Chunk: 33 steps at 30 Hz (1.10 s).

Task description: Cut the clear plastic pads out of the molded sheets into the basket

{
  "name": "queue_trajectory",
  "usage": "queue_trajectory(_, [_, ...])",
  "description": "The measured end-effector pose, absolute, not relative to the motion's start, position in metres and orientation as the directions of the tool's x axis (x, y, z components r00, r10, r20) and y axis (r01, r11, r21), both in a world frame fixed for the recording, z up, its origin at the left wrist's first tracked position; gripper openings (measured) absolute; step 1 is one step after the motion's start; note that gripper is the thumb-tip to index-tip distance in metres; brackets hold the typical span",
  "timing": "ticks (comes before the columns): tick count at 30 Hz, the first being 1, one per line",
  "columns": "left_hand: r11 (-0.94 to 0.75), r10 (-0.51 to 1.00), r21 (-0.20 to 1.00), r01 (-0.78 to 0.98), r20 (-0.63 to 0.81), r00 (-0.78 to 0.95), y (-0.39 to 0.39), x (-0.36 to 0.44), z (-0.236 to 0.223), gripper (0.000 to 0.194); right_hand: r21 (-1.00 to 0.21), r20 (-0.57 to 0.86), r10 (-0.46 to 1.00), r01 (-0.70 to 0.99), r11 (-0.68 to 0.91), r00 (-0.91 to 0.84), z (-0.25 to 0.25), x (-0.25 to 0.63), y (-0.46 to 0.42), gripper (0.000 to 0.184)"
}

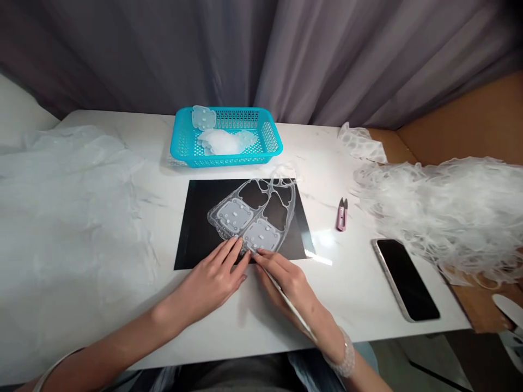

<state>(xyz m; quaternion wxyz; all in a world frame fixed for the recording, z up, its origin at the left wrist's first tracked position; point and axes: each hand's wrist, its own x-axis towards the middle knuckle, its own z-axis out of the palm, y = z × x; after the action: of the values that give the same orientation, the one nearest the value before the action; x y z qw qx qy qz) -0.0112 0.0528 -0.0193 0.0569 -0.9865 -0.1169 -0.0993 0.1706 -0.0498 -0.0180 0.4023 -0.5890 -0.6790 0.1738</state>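
Observation:
A translucent molded sheet (267, 212) lies on a black mat (196, 245), with two squarish panels in its near part and open cut-out gaps in its far part. My left hand (218, 275) rests on the sheet's near edge, fingers stretched out and pressing beside the left panel (233, 214). In my right hand (286, 277) is a thin, pale, pen-like tool (295, 310), gripped like a pencil. Its tip reaches the near edge of the right panel (261, 235); the fingers partly hide that tip, so its kind is unclear.
Behind the mat stands a turquoise basket (229, 161) holding several loose translucent panels (223, 142). To the right lie pink thread snips (342, 215) and a phone (406, 280). A heap of translucent scrap frames (445, 212) fills the right side; stacked translucent sheets (69, 234) cover the left.

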Motion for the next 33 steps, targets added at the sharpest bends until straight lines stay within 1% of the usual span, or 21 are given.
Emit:
queue_trajectory(3, [-0.968,0.175,-0.133,0.213,0.253,0.951,0.054,-0.012,-0.022,0.036,-0.659,0.357,0.934,0.705,0.262,-0.013,-0.017,0.171,-0.047,0.028])
queue_trajectory(6, [-0.968,0.162,-0.143,0.206,0.272,0.949,0.054,-0.014,-0.024,0.036,-0.627,0.351,0.935,0.731,0.269,-0.042,-0.015,0.170,-0.044,0.030])
queue_trajectory(9, [-0.967,0.181,-0.129,0.221,0.263,0.948,0.053,-0.015,-0.025,0.038,-0.608,0.323,0.944,0.751,0.258,-0.063,-0.014,0.169,-0.043,0.031])
queue_trajectory(18, [-0.964,0.172,-0.166,0.206,0.202,0.964,0.052,-0.016,-0.025,0.038,-0.488,0.278,0.950,0.830,0.269,-0.144,-0.006,0.165,-0.038,0.026])
queue_trajectory(20, [-0.967,0.175,-0.150,0.208,0.204,0.963,0.051,-0.016,-0.025,0.039,-0.486,0.263,0.953,0.834,0.263,-0.148,-0.003,0.165,-0.038,0.027])
queue_trajectory(22, [-0.970,0.192,-0.106,0.218,0.208,0.959,0.051,-0.017,-0.025,0.040,-0.484,0.240,0.959,0.838,0.252,-0.149,0.000,0.165,-0.039,0.029])
queue_trajectory(24, [-0.969,0.226,-0.050,0.240,0.201,0.953,0.050,-0.017,-0.025,0.041,-0.463,0.229,0.961,0.851,0.250,-0.157,0.003,0.167,-0.042,0.032])
queue_trajectory(26, [-0.965,0.252,-0.021,0.260,0.184,0.950,0.049,-0.017,-0.025,0.044,-0.425,0.238,0.956,0.867,0.261,-0.171,0.006,0.168,-0.047,0.033])
queue_trajectory(28, [-0.964,0.256,-0.037,0.265,0.164,0.953,0.048,-0.017,-0.026,0.047,-0.385,0.239,0.953,0.883,0.268,-0.185,0.008,0.169,-0.050,0.032])
queue_trajectory(30, [-0.962,0.245,-0.082,0.259,0.147,0.958,0.047,-0.018,-0.028,0.047,-0.350,0.240,0.950,0.895,0.275,-0.198,0.009,0.170,-0.051,0.031])
queue_trajectory(33, [-0.963,0.211,-0.141,0.232,0.148,0.966,0.048,-0.020,-0.028,0.043,-0.313,0.260,0.940,0.902,0.298,-0.220,0.006,0.169,-0.048,0.029])
